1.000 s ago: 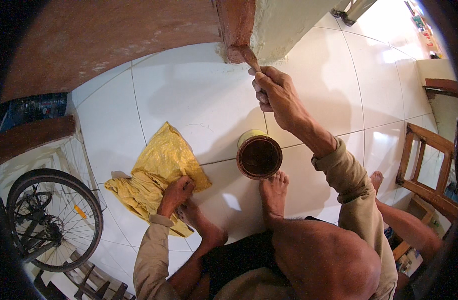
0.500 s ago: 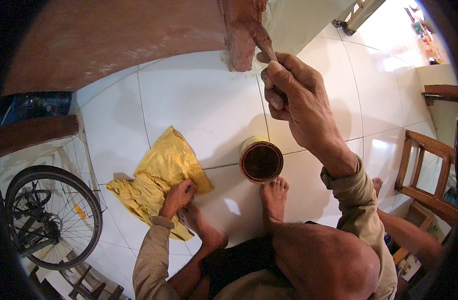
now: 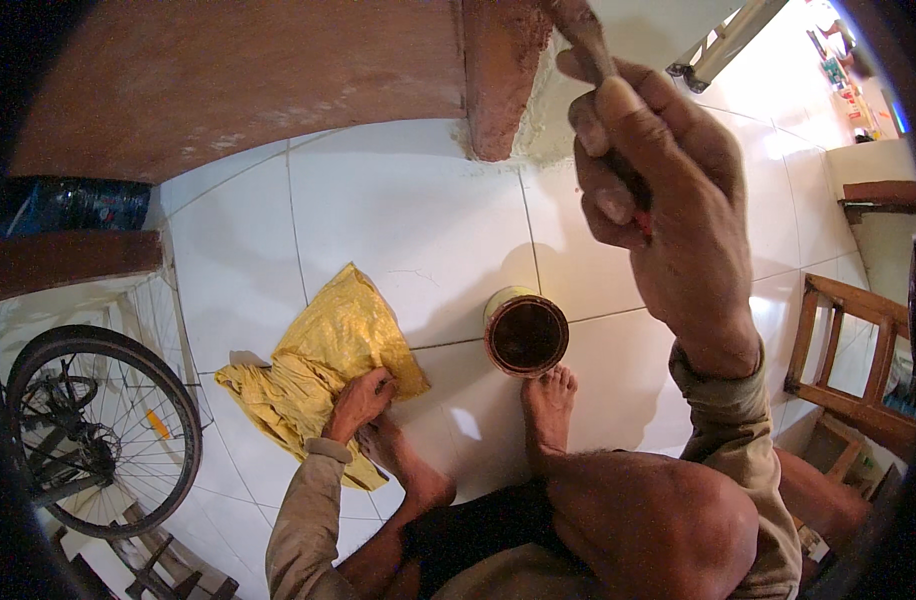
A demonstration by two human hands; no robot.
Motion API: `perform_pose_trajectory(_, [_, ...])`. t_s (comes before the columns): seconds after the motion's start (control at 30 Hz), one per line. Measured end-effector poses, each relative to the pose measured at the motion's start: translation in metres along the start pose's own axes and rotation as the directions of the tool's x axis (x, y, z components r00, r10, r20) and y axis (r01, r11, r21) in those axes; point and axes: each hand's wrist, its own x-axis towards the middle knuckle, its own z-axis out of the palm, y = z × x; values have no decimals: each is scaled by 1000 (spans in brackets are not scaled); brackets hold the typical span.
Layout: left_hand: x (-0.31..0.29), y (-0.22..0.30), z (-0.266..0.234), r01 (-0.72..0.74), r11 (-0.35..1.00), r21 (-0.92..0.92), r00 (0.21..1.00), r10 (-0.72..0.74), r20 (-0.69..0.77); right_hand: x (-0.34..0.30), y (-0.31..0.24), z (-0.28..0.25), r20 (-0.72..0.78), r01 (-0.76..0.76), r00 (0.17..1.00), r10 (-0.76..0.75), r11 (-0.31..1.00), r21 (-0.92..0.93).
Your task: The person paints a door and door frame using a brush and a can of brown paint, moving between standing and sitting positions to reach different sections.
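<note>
My right hand (image 3: pixel 658 170) is raised at the upper right, fingers wrapped round the handle of a paintbrush (image 3: pixel 583 28). The brush points up and left, and its head runs to the top edge of the view beside a reddish-brown post (image 3: pixel 506 90). Whether the bristles touch the post, I cannot tell. Below stands an open paint can (image 3: pixel 526 335) with dark brown paint inside, close to my toes. At lower left my left hand (image 3: pixel 361 402) is closed on a crumpled yellow woven sack (image 3: pixel 353 320) lying on the floor; its fingertips are partly hidden.
A bicycle wheel (image 3: pixel 103 430) stands at the left. A brown panel (image 3: pixel 278 70) spans the upper left. Wooden furniture (image 3: pixel 848 340) is at the right, and a metal leg (image 3: pixel 723 50) at the top right. White tiles (image 3: pixel 408 220) cover the floor.
My right hand and the paintbrush have moved up and to the right, looking larger. My left hand stays on the sack. The whole view has shifted slightly.
</note>
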Motion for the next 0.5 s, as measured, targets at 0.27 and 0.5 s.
perform_pose_trajectory(0.27, [0, 24, -13, 135, 990, 30, 984, -138, 110, -2, -10, 4, -44, 280, 956, -289, 950, -137])
perform_pose_trajectory(0.5, [-2, 2, 1, -14, 1000, -5, 999, 14, -32, 4, 71, -13, -33, -172, 985, 172, 985, 3])
